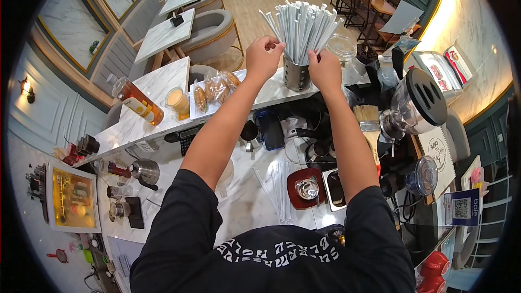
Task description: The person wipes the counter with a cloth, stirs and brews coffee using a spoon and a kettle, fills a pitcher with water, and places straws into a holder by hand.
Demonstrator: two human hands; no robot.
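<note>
A perforated metal cup [297, 79] stands upright on the raised marble ledge, packed with white paper-wrapped straws [304, 30] that fan out at the top. At the left side of the bunch, my left hand [263, 58] has its thumb and fingertips pinched against the outer straws. My right hand [325, 71] is closed at the cup's right rim, its thumb and fingers pressed on the straws there. More wrapped straws [280, 190] lie loose on the lower counter, between my forearms.
Left along the ledge are an amber syrup bottle [138, 102], a filled cup [177, 101] and a tray of wrapped pastries [217, 91]. To the right stand a glass jar [342, 49], a brush [368, 122] and a coffee grinder [415, 103]. A red square dish [305, 189] sits below.
</note>
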